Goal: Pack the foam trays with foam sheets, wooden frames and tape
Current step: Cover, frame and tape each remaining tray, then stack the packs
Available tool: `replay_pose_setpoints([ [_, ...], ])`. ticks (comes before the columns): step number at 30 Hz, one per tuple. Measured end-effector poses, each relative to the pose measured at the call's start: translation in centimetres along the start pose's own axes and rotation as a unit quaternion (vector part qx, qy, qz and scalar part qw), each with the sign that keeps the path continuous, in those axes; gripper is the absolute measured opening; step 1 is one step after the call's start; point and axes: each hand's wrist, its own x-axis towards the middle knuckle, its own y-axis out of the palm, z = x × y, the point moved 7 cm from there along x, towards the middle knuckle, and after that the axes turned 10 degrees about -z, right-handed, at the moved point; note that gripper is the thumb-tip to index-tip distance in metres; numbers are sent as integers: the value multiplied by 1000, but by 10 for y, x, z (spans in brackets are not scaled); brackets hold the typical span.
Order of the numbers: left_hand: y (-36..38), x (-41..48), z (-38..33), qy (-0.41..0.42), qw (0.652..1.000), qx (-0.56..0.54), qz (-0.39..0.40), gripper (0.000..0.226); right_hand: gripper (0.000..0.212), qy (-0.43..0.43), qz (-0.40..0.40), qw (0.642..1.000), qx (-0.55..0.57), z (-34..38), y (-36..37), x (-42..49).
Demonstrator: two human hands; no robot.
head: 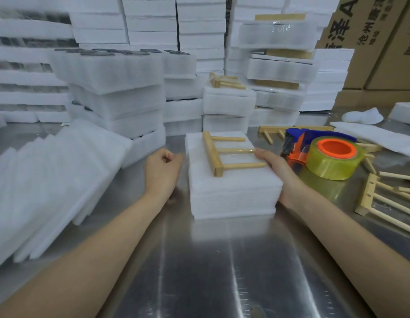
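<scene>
Far to my left on the steel table [210,271], loose foam sheets [50,180] lie fanned and overlapping: white, soft and faintly fuzzy, thin enough to sag at their edges. My left hand [162,171] rests on the table just beside the foam bundle [233,193], fingers curled into a fist with nothing in it that I can see. The bundle is a squarish block of layered foam, squashy at the corners. On top lies the wooden frame [215,157], a pale flat bar with three round dowels pointing right, like a short rake. A glossy streak over the middle dowel may be clear tape, though I cannot be sure. My right hand [277,173] lies flat along the bundle's right side, fingers straight and reaching the dowel tips. My two hands are apart, one on each side of the block. As I judge it, the job now is to square the layers and keep the frame centred, so I should press in evenly from both sides. Foam this soft dents under hard fingertips, and smooth dowels roll. Just beyond my right hand sits the tape gun [295,143], blue and orange plastic, carrying a fat roll [325,168] of yellowish clear tape on an orange core. Further right, spare frames [383,198] lie scattered on the metal.
</scene>
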Motion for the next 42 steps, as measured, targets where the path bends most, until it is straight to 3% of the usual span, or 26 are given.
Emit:
replay_pose_setpoints([
  [5,-3,0,-1,10,1000,5,0,30,18,-12,-12,998,-55,3,-4,3],
  [7,-4,1,-2,18,1000,5,1,33,21,-94,-48,985,-137,18,-8,2],
  [8,-4,1,-3,21,1000,1,4,34,24,-182,-67,957,-214,31,-10,-2],
  [10,-2,0,-2,23,1000,-5,16,33,22,-404,-74,832,-374,62,1,-29],
  [11,-1,0,-1,23,999,-8,23,34,19,-480,-50,774,-411,69,10,-45],
  [12,0,0,0,20,999,-10,30,33,19,-522,-16,739,-426,71,19,-59],
  [15,2,3,4,9,999,-4,37,31,41,-500,95,701,-500,59,42,-78],
  [19,3,5,10,4,999,23,33,26,78,-471,123,578,-655,32,50,-75],
  [20,3,4,11,7,999,26,35,26,83,-475,120,561,-667,29,51,-74],
  [25,2,4,9,-7,999,4,37,17,77,-571,40,512,-641,49,51,-80],
  [28,2,1,8,-40,997,-50,39,20,68,-573,24,521,-632,53,46,-75],
  [30,2,-1,8,-47,997,-57,31,22,62,-547,45,553,-627,48,42,-68],
  [33,2,-3,8,-40,999,-28,22,16,65,-485,28,692,-534,54,24,-54],
  [34,2,-4,6,-23,999,-23,26,16,70,-462,14,728,-505,57,16,-48],
  [35,3,-5,3,-3,999,-20,32,20,72,-451,7,741,-498,58,13,-46],
  [37,6,-6,0,26,999,-1,48,27,62,-478,14,717,-507,58,16,-51],
  [39,8,-7,-2,39,997,21,65,30,50,-552,37,640,-533,52,32,-66],
  [41,10,-8,-5,69,992,67,76,33,62,-571,72,567,-590,39,50,-71],
  [42,10,-9,-8,98,987,100,80,35,72,-552,85,554,-618,31,56,-69],
])
